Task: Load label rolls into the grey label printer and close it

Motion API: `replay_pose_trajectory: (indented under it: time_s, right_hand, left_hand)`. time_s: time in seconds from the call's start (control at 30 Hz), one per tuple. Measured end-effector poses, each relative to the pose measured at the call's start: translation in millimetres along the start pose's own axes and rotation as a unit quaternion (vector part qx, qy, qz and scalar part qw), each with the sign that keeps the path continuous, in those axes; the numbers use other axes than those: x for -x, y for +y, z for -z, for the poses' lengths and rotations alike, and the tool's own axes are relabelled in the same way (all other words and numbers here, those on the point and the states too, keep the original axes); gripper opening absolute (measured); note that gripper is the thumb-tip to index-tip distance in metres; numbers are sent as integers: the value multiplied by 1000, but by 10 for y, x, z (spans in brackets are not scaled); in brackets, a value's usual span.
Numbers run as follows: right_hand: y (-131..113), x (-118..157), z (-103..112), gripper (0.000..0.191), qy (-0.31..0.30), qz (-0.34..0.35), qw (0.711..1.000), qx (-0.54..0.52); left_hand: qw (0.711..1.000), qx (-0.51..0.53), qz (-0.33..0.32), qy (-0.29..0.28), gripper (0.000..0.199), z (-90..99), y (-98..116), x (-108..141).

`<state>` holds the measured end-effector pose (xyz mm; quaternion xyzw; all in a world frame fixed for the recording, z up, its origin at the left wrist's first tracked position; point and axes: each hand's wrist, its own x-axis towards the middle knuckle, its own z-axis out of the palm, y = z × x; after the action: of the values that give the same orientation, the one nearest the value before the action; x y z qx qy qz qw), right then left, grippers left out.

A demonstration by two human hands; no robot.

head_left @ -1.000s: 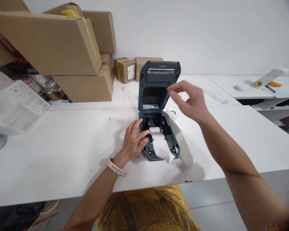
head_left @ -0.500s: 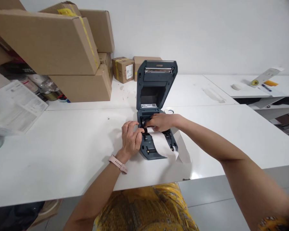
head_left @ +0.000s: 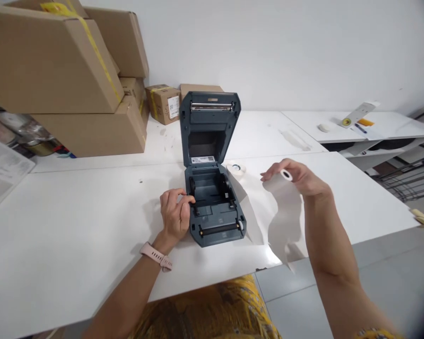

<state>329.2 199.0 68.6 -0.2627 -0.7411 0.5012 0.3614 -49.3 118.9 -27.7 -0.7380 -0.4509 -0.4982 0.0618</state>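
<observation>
A dark grey label printer [head_left: 215, 213] stands on the white table with its lid [head_left: 212, 113] raised. No roll sits in its bay, so the black roll holders and the front roller show. My left hand [head_left: 175, 214], a pink band on its wrist, is curled over the printer's left edge, fingertips at the left roll holder. To the right of the printer, my right hand [head_left: 300, 176] is closed round a small white paper roll [head_left: 285, 182] held above the table. A long strip hangs from it. Another white paper roll [head_left: 235, 170] lies close against the printer's right side.
Cardboard boxes [head_left: 88, 134] are stacked at the back left, with a smaller taped box [head_left: 163, 106] behind the printer. A clear plastic case [head_left: 7, 169] is at the far left. On the right-hand table lie a tape roll [head_left: 346, 122] and a blue pen [head_left: 360, 128].
My right hand has lifted the paper roll out of the printer and carried it to the right, its strip trailing. My left hand stays at the printer's left edge. The view has shifted right.
</observation>
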Motion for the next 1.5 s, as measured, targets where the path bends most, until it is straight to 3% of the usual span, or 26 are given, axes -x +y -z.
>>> replay_pose_trajectory:
  time_s: [0.07, 0.13, 0.23, 0.33, 0.43, 0.5, 0.57, 0.7, 0.8, 0.93, 1.07, 1.13, 1.2, 1.27, 1.37, 1.43, 1.5]
  right_hand:
    - [247, 160, 15, 41, 44, -84, 995, 29]
    - [492, 208, -67, 39, 52, -125, 990, 48]
    - [744, 207, -227, 33, 39, -138, 988, 53]
    - [811, 259, -247, 45, 29, -152, 987, 47]
    - [746, 313, -121, 64, 53, -166, 984, 30]
    - [666, 250, -30, 65, 80, -171, 981, 32]
    - [589, 69, 18, 68, 79, -178, 978, 79]
    - [567, -481, -35, 84, 9, -210, 957, 202]
    - [659, -776, -117, 81, -20, -225, 954, 196]
    - [656, -825, -155, 74, 18, -207, 962, 178]
    - [268, -738, -231, 87, 44, -150, 980, 122]
    - [-11, -770, -352, 87, 18, -115, 989, 86]
    - [-254, -877, -525, 84, -45, -82, 991, 98]
    - [-411, -1029, -722, 78, -125, -72, 969, 200]
    - [-469, -1252, -985, 69, -212, -117, 883, 402]
    - [-433, -1357, -1103, 66, -246, -145, 839, 463]
    - [-375, -1426, -1174, 66, -273, -156, 816, 485]
  left_hand:
    - [1000, -2, -2, 2, 42, 0, 4, -7]
    - [1000, -11, -6, 6, 41, 2, 7, -14]
    - [1000, 8, -14, -8, 40, 8, 4, -18]
    - [998, 52, -4, -39, 39, 10, -9, -7]
    - [996, 74, 16, -46, 37, 1, -27, 11]
    - [996, 80, 19, -43, 37, -10, -37, 20]
    - [996, 79, 21, -43, 38, -20, -43, 23]
    - [996, 72, 26, -45, 39, -25, -41, 17]
    - [996, 67, 25, -47, 40, -19, -30, 7]
    - [996, 70, 30, -43, 41, -20, -11, 5]
    - [995, 86, 40, -39, 42, -47, -9, 24]
    - [994, 94, 38, -34, 42, -64, -15, 38]
    - [994, 98, 38, -32, 42, -75, -23, 52]
    - [994, 95, 44, -33, 41, -80, -29, 63]
    - [994, 89, 45, -33, 41, -79, -32, 72]
    - [995, 89, 38, -35, 41, -79, -33, 74]
    - [995, 89, 31, -35, 40, -81, -33, 73]
